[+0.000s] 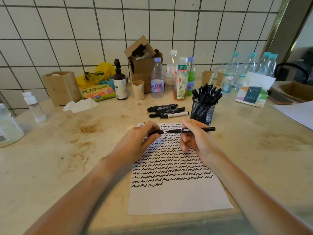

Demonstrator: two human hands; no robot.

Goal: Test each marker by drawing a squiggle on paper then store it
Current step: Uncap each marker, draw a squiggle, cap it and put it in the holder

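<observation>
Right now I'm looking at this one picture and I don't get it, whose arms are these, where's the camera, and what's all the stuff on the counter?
No machine here: these are a person's two bare arms. The single picture comes from a wide-angle camera worn on their head, looking forward and down.

The left hand pinches a black cap. The right hand holds the uncapped marker, its tip pointing at the cap, above the paper.

The paper on the counter is covered with rows of black squiggles; its lower part is blank. Behind it lie four capped markers, and beside them a mesh cup full of markers. Further back, along the tiled wall, stand drink bottles, a brown pump bottle, cardboard boxes, paper cups and a tissue pack.
</observation>
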